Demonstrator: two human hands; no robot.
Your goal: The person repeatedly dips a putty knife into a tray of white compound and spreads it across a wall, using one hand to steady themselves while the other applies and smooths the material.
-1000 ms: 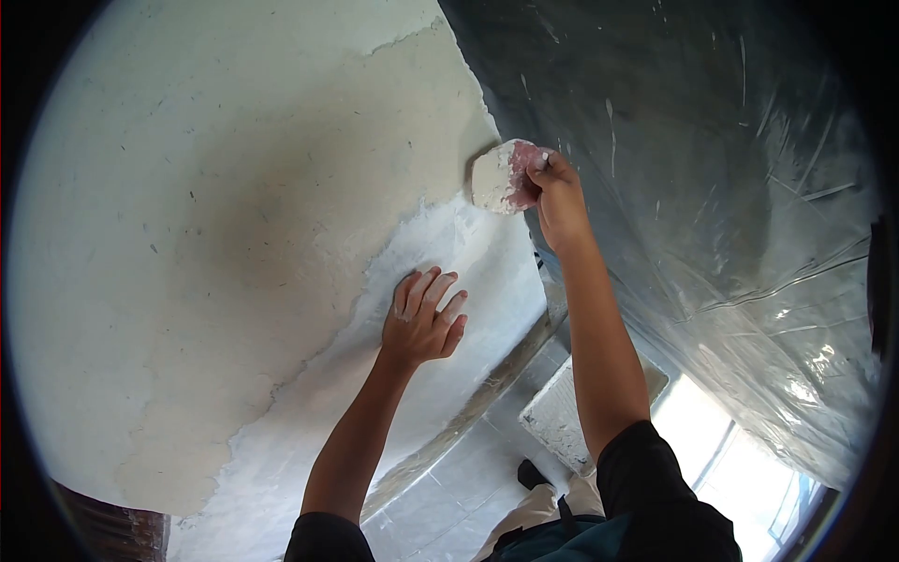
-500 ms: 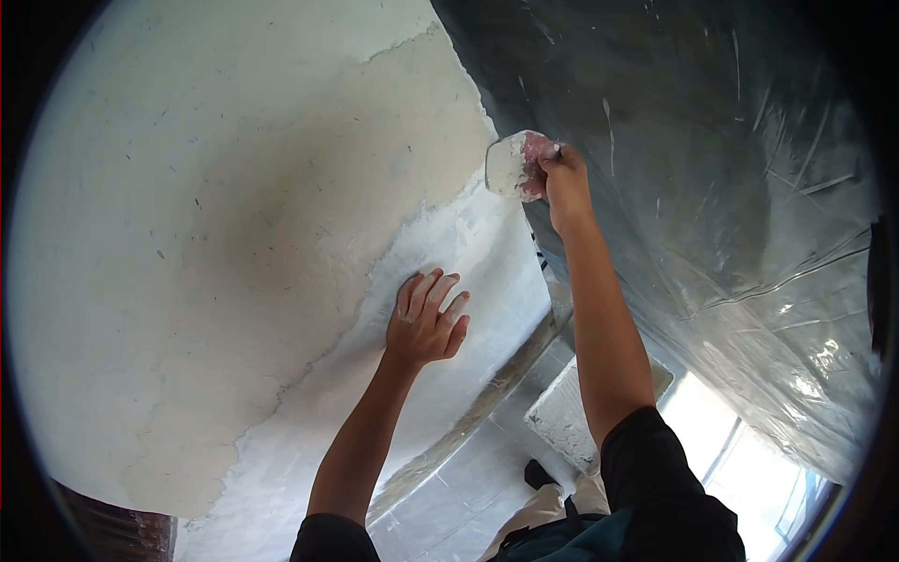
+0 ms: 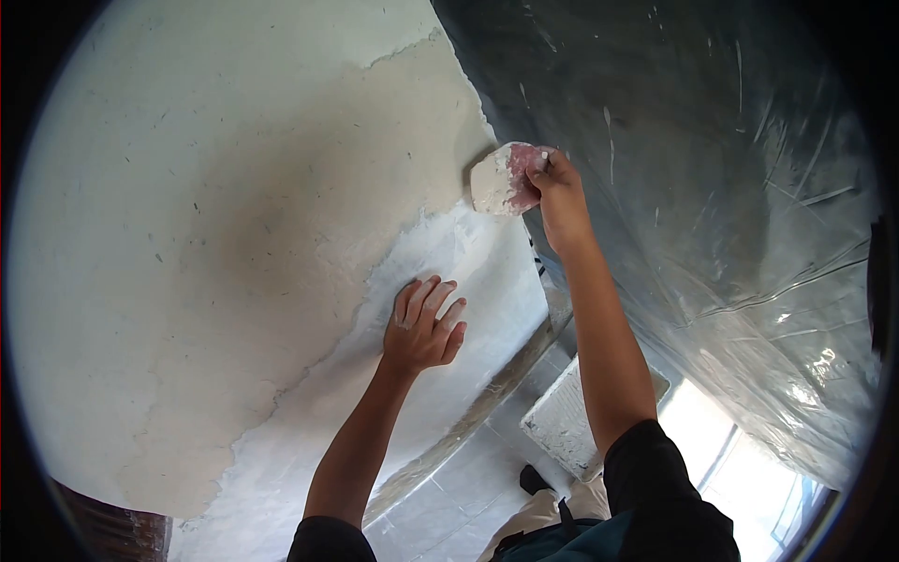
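My right hand grips a plaster scraper at its reddish part, thumb on the near face. White plaster coats the scraper's broad blade, which lies against or just in front of the wall near its right edge. Lower down, my left hand rests on the wall with its fingers spread and white residue on them. The wall carries a beige layer with a ragged border; a whiter, smoother band runs beneath it, under my left hand.
Wrinkled plastic sheeting covers the surface to the right of the wall's edge. A plaster-crusted tray stands on the tiled floor near my feet. Bright light comes from the lower right. Dark brown ridged material shows at the lower left.
My right hand has brought the scraper slightly left and down, further over the wall's edge, and tilted it a little. My left hand stays at nearly the same spot.
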